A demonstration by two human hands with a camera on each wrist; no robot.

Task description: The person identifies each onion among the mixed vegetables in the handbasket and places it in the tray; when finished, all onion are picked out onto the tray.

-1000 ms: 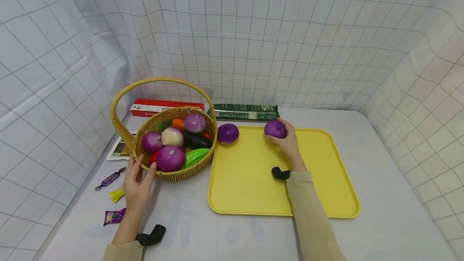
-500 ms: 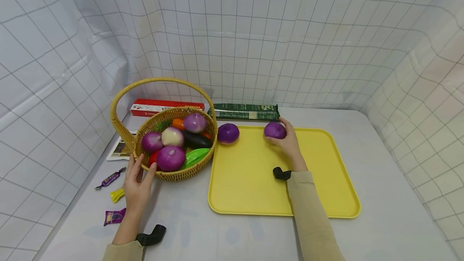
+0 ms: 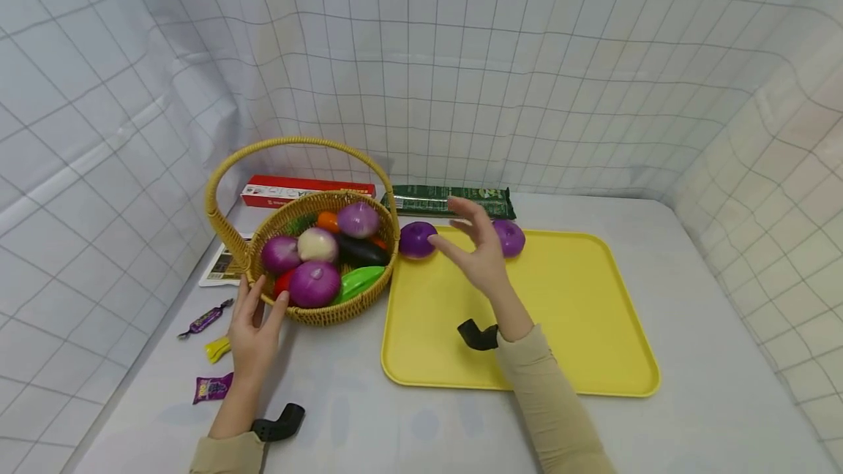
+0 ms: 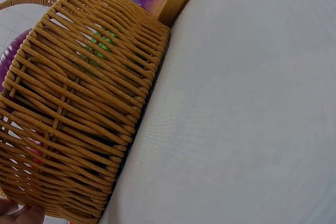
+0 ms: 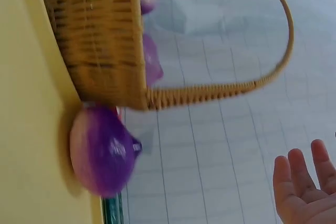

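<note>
purple onions sit on the yellow tray (image 3: pixel 579 328) in the head view. one purple onion (image 3: pixel 509 238) lies at the far edge of the tray, round and shiny, darker purple on top. the right hand (image 3: pixel 479 254) is up in the air just in front of it, fingers spread wide and holding nothing. a second purple onion (image 3: pixel 418 239) lies at the tray's far left corner, right beside the woven basket (image 3: pixel 326 313). the basket has a tall round handle and is full of more onions, a white one, a dark eggplant, something green and something orange. the left hand (image 3: pixel 253 328) rests on the near side of the basket, fingers straight, thumb on the rim. small candy wrappers (image 3: pixel 211 388) lie on the table to the left of that hand. a red box (image 3: pixel 306 190) and a green packet (image 3: pixel 448 200) lie by the back wall.

left wrist view: the basket (image 4: pixel 79 108) wall fills the left side, tan woven strips with green showing through. a fingertip peeks in at the bottom corner.

right wrist view: it is blurry. the second purple onion (image 5: pixel 102 153) sits on the tray edge, touching the basket (image 5: pixel 100 40). the right hand (image 5: pixel 307 187) is flat and wide, well apart from it.
</note>
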